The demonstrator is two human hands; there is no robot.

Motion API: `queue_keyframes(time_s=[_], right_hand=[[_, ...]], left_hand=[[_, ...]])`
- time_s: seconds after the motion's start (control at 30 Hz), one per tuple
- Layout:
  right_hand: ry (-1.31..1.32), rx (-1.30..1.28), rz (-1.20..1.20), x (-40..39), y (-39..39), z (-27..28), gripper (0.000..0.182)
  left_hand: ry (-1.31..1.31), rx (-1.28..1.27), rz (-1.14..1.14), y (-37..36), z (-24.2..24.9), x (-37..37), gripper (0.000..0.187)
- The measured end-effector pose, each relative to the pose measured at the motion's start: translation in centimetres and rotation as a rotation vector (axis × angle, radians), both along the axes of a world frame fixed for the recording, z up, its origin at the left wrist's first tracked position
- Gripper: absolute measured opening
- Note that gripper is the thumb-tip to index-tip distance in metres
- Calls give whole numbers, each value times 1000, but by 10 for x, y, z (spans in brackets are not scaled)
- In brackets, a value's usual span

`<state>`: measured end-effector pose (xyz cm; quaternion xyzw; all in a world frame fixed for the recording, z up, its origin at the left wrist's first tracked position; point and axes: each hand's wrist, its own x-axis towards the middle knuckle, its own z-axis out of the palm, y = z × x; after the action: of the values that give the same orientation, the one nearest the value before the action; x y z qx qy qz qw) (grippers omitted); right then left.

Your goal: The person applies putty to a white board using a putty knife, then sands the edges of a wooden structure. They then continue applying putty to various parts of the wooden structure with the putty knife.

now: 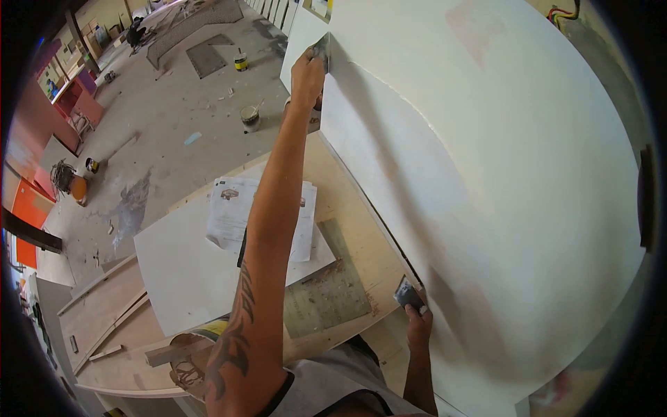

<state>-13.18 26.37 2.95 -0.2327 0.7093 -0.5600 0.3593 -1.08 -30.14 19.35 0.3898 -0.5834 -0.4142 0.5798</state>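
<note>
A large white curved panel (549, 181) fills the right side, with a ridged seam (411, 104) along its upper face. My left hand (306, 82) is stretched far forward, its fingers closed around a putty knife (324, 51). That knife's blade lies against the panel's far edge, near the seam's end. Low on the right, my right hand (420, 325) grips a second putty knife (407, 293) beside the panel's lower edge. Pale filler shows on this blade. The tattooed left forearm crosses over printed sheets (233, 193) and partly covers them.
Under the papers, a white board (174, 267) lies on a plywood bench (347, 191). A bucket (182, 368) with a wood strip across it stands by my left arm. Tins (251, 120) sit on the concrete floor (160, 139). A person (135, 33) crouches far back.
</note>
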Motion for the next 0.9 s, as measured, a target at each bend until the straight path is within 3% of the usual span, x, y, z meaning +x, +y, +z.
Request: queue_keyframes(time_s=[0.2,0.47,0.63,0.77,0.9], right_hand=[[17,20,-24,5,1,7,36],[36,-9,-42,6,7,8,31],[10,6,-54,1,11,-5,33],[26,38,-53,5,17,-5,34],[-28,-54,-33,4,19,-16,36]], left_hand=[[10,119,-9,9,5,-3,47],[-6,52,46,10,3,-14,47],[13,-61,48,49,13,-25,47],[-115,-335,80,90,16,-33,47],[-114,-346,7,157,34,-43,47]])
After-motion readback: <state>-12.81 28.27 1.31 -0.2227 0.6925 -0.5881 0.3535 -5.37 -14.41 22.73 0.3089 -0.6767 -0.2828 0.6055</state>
